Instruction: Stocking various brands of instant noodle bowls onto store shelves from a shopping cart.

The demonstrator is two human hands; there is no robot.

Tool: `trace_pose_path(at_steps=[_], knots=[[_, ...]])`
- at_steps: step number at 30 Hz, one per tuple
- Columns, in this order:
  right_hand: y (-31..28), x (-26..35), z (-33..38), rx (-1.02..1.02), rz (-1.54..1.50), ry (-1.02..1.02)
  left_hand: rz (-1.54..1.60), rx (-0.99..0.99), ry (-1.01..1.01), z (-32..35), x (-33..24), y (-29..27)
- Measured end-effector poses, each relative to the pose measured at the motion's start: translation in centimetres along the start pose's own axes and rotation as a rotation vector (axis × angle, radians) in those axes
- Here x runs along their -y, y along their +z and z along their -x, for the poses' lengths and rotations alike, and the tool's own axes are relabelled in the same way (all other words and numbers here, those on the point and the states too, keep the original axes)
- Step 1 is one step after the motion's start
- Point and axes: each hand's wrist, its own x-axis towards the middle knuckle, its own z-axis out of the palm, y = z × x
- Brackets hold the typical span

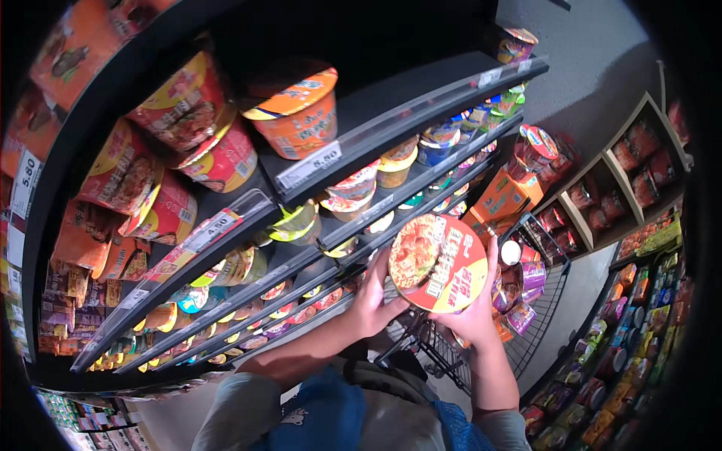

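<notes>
Black shelf tiers (226,242) obstruct left of the bare left hand (368,304). Their upper board (414,86) admits a hand between the round orange tub (297,113) and far purple cup (515,46), above a clear rail (414,119). Loaded grey wire cart (543,323) obstructs right.

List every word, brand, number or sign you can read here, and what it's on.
I won't copy out printed words or figures, but here is where they stand:
Round tub between the left hand and right hand: large characters on its red and yellow lid.
Orange tub: characters on lid and side.
Shelf tag below it: large figures.
Far-left white tag: large figures.
Lower-right packages: too small or blurred to read.
</notes>
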Motion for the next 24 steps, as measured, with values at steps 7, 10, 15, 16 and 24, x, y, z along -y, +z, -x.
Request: trace_pose_path(at_steps=[7, 10, 15, 16, 24], knots=[[3.0, 5.2, -11.5, 0.015, -0.136, -0.262, -0.119, -0.081, 0.17, 1.4, -3.2, -6.6], [4.3, 6.5, -16.8, 0.001, -0.201, -0.342, -0.167, -0.146, 0.039, 4.1, -2.2, -8.6], [5.7, 6.3, -26.3, 0.032, -0.468, -0.31, -0.238, -0.129, -0.141, 9.9, 0.2, -10.8], [5.8, 6.8, -27.9, 0.005, -0.409, -0.306, -0.277, -0.098, -0.208, 11.2, 1.5, -11.0], [11.4, 4.9, -40.5, 0.0, 0.49, -0.213, -0.37, 0.03, -0.465, 20.3, 7.7, -12.1]])
